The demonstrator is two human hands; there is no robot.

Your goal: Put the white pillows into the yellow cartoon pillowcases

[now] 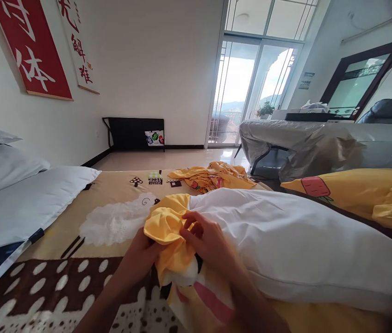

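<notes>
A yellow pillowcase [171, 219] with pink and white printed patches lies bunched up in front of me, over the near left end of a plump white pillow [286, 236]. My left hand [146, 247] grips the gathered cloth from the left, its fingers partly hidden behind the fabric. From the right, my right hand [204, 236] has its fingers curled against the same bunched cloth, next to the pillow's corner. The lower part of the pillowcase spreads beneath my right forearm and under the pillow.
A patterned blanket [53, 277] covers the surface below. White pillows [18, 199] are stacked at left. Crumpled yellow cloth [216, 176] lies at the far edge, and a yellow pillow [358, 192] with a carrot print at right. Behind stands a plastic-covered table [286, 132].
</notes>
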